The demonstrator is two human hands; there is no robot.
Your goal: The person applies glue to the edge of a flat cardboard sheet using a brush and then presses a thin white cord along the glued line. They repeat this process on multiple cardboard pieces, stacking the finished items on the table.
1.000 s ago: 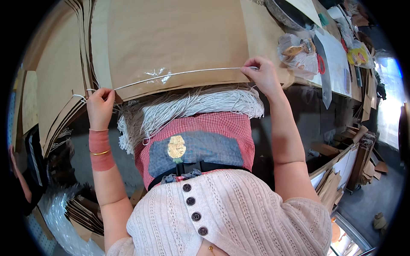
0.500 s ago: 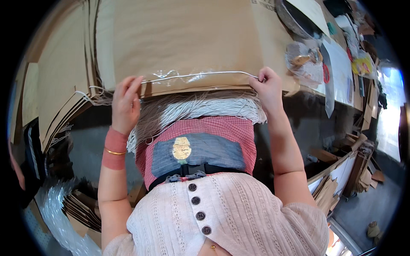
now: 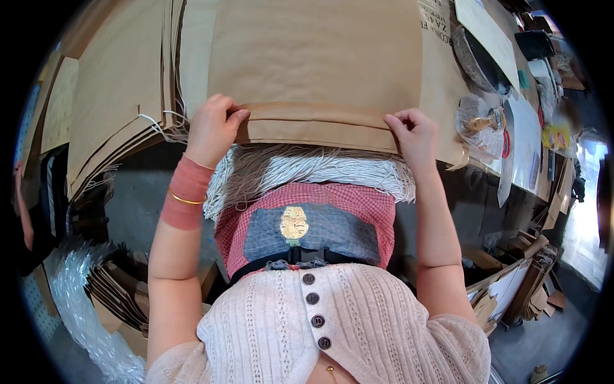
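Observation:
A large brown paper sheet or bag point(image 3: 313, 51) lies in front of me, with a folded flap point(image 3: 307, 114) along its near edge. My left hand point(image 3: 216, 131) is closed, pinching the flap's left end between thumb and fingers. At the other end my right hand point(image 3: 416, 137) is likewise closed in a pinch on the flap. No cord shows between the hands; whether one lies under the fold cannot be seen. Below the paper's edge, across my lap, hang white cords point(image 3: 288, 169) over a red checked apron point(image 3: 358, 198).
To the left stands a stack of brown paper point(image 3: 121, 83) with white cord ends point(image 3: 157, 125) at its edge. On the right are a dark bowl-like container point(image 3: 483, 61), a brush in clear plastic point(image 3: 480, 125) and a pointed blade-like strip point(image 3: 505, 153). Cardboard pieces point(image 3: 505, 275) lie lower right.
The white cord stretched between my hands is out of sight. A paper flap now lies folded along the edge, covering the shiny strip, and both hands have shifted onto it.

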